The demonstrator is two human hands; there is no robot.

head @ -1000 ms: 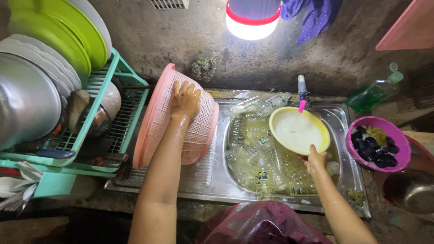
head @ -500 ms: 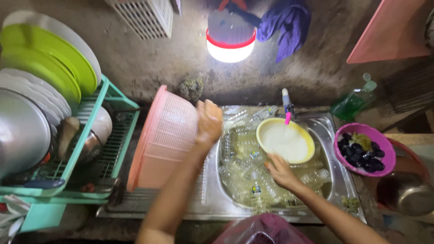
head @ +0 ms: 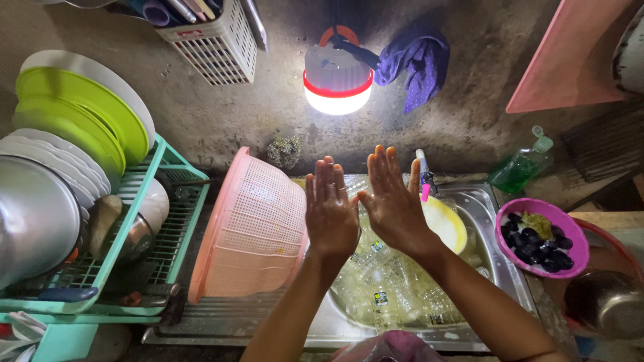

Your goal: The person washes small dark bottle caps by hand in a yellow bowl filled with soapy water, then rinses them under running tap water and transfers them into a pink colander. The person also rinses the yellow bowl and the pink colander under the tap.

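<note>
My left hand (head: 332, 214) and my right hand (head: 394, 201) are raised side by side above the sink (head: 483, 201), backs toward me, fingers straight and spread, holding nothing. A pink plastic colander (head: 251, 228) lies on its side on the drainboard, just left of my left hand. Behind my right hand a yellow bowl (head: 446, 224) rests in the sink under the tap (head: 424, 175). Several clear plastic bottles (head: 382, 288) fill the basin below my wrists.
A teal dish rack (head: 161, 221) at left holds green and white plates (head: 87, 127) and metal pots. A lit lamp (head: 337, 84) and blue cloth (head: 419, 60) hang on the wall. A green soap bottle (head: 520, 167) and purple bowl (head: 543, 238) of dark pieces stand at right.
My left hand let go of the pink colander and my right hand left the yellow bowl. Both hands rose together in front of me. The view tilted up toward the wall.
</note>
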